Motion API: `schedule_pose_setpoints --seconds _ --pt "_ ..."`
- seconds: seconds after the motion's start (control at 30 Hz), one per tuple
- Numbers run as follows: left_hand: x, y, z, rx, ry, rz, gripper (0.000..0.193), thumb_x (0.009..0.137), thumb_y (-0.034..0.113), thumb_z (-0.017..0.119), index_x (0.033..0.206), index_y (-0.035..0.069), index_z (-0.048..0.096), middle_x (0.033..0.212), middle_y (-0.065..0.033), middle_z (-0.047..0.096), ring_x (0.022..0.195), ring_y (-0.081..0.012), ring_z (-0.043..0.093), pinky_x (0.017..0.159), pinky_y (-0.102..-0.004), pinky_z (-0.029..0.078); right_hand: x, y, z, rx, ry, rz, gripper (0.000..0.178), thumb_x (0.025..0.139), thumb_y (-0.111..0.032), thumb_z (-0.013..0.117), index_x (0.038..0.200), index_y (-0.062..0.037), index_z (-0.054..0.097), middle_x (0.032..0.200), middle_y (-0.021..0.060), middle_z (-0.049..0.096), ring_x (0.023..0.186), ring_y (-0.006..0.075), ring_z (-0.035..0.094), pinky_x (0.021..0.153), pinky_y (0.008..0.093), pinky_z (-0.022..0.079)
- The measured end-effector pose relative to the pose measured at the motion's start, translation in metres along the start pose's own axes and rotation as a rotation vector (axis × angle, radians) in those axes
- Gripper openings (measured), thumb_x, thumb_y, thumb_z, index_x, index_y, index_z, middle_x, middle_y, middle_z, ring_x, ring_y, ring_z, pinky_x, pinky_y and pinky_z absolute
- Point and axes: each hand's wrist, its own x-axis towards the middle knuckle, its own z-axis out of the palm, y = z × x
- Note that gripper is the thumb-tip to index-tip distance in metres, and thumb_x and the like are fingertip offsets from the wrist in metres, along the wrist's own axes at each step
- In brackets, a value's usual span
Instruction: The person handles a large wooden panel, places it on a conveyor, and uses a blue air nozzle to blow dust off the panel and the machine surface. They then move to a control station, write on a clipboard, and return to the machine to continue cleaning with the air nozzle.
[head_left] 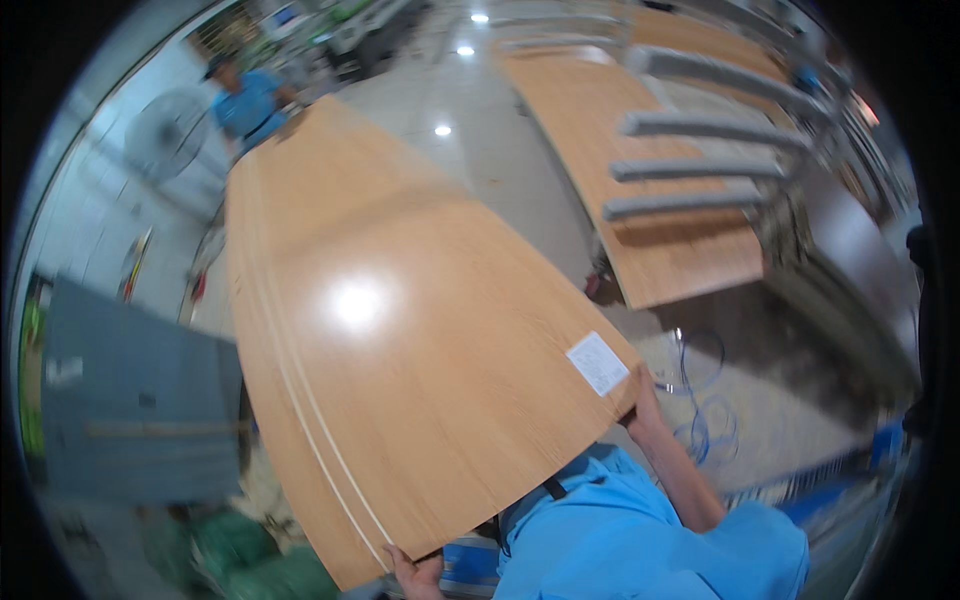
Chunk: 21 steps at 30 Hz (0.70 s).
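A large wood-grain door panel (420, 380) stretches away from my body, with two pale stripes running along its left side. A white paper label (598, 363) lies on its near right corner. My left hand (415, 575) grips the near edge, close to the stripes, with the thumb on top. At the near right corner, my right hand (642, 402) is closed round the edge; its fingers beneath are partly hidden. A co-worker in a blue shirt (248, 105) stands at the far end, close against the panel, with hands near its edge.
Another wood-grain panel (680, 265) lies to the right, beneath a rack with padded grey bars (690, 170). Blue hose (700, 425) coils on the floor. Left are a grey board (150, 390), green sacks (235, 550) and a fan (165, 135).
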Motion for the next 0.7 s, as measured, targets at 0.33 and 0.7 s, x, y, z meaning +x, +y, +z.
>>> schedule_pose_setpoints --seconds 0.33,0.7 --pt "-0.035 -0.039 -0.047 -0.158 0.035 0.267 0.054 0.106 0.049 0.044 0.144 0.012 0.048 0.142 -0.0104 0.058 0.129 -0.031 0.056 0.107 -0.0537 0.048 -0.005 -0.026 -0.012 -0.111 -0.225 0.172 0.074 0.097 -0.069 0.046 0.15 -0.0176 0.042 0.146 0.0072 0.05 0.129 0.0297 0.052 0.103 0.0503 0.049" --pt "-0.103 -0.11 -0.162 -0.504 0.005 0.465 0.051 0.095 0.031 0.072 0.138 0.01 0.053 0.135 -0.013 0.062 0.125 -0.0314 0.06 0.103 -0.0541 0.05 -0.041 -0.022 -0.123 -0.261 -0.235 0.112 0.071 0.094 -0.064 0.054 0.147 -0.0169 0.045 0.144 0.0088 0.053 0.129 0.0314 0.052 0.103 0.0505 0.049"
